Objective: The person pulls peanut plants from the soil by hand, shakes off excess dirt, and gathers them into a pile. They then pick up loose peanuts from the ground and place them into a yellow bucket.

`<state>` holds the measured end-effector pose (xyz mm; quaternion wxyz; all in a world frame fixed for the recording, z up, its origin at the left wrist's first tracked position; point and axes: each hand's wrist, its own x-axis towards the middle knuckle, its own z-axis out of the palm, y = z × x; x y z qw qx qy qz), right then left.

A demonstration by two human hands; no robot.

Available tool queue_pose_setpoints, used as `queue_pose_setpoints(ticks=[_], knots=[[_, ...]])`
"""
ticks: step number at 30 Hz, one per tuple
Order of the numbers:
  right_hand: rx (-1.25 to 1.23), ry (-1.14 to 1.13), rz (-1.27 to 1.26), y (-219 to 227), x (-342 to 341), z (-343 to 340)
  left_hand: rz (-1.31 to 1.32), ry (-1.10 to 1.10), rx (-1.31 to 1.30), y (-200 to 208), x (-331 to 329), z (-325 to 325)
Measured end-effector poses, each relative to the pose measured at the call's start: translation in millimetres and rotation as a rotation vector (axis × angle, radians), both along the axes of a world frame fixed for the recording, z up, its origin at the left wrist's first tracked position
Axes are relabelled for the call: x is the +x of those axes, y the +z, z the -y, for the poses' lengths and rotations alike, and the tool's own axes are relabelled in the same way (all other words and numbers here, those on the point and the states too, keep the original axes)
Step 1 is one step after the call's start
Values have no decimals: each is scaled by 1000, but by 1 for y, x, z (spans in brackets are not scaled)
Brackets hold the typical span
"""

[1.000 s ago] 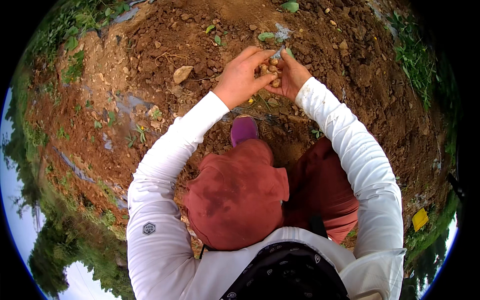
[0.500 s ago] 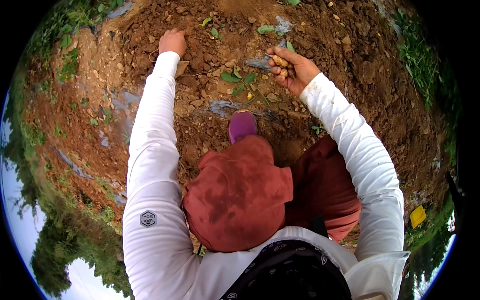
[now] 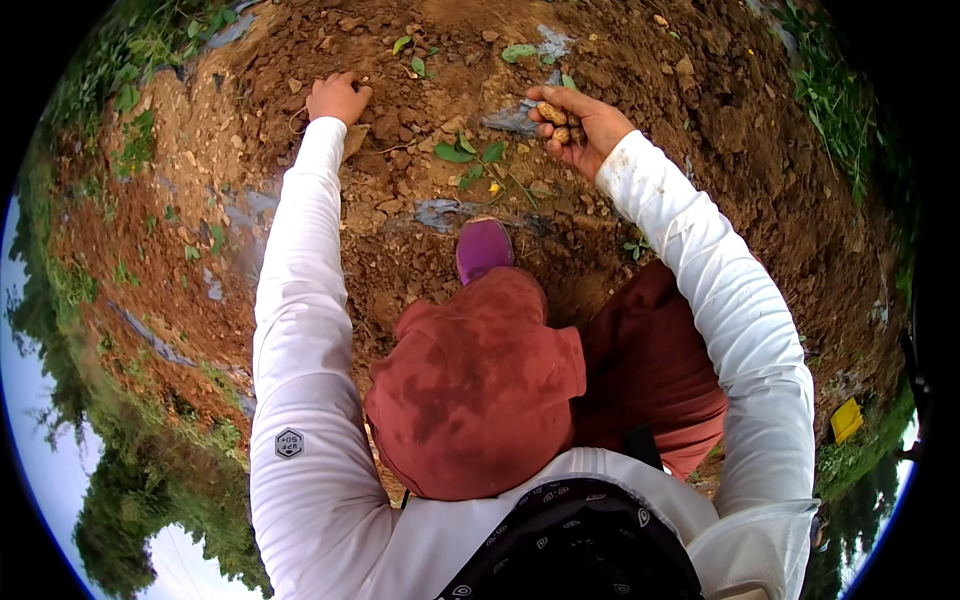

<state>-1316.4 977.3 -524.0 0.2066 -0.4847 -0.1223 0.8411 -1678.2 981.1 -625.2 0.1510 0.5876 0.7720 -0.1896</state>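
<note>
My right hand [image 3: 597, 128] is turned palm up over the soil, its fingers curled round several peanuts [image 3: 551, 114] in dirty, pale brown shells. At the left, my left hand [image 3: 339, 99] presses down on the loose brown soil [image 3: 420, 110], back of the hand upward and fingers bent. Its fingertips are hidden, so whatever they grip cannot be made out. A thin curved root or string [image 3: 296, 122] lies beside that hand's wrist. Between the two hands, a sprig of green leaves [image 3: 456, 153] with a small yellow flower [image 3: 495, 187] rests on the ground.
Torn grey plastic film [image 3: 512, 120] pokes from the soil near my right hand, with another piece [image 3: 440, 213] by my purple shoe [image 3: 484, 250]. Stones and clods are scattered around. Green plants [image 3: 835, 120] border the right side; a yellow object [image 3: 846, 421] lies lower right.
My left hand has shifted slightly left and farther down the frame, its thumb now showing more. My right hand has moved a little left and up, still holding the peanuts.
</note>
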Motion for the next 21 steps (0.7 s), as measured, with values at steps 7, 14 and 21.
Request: queue_pose_setpoints(ticks=[7, 14, 21], knots=[[-8, 41, -52, -6, -4, 2, 91, 111, 262, 18, 29, -2], [-98, -10, -47, 6, -16, 7, 885, -299, 551, 116, 149, 27], [-157, -42, -275, -6, -9, 0, 600, 104, 511, 42, 98, -26]])
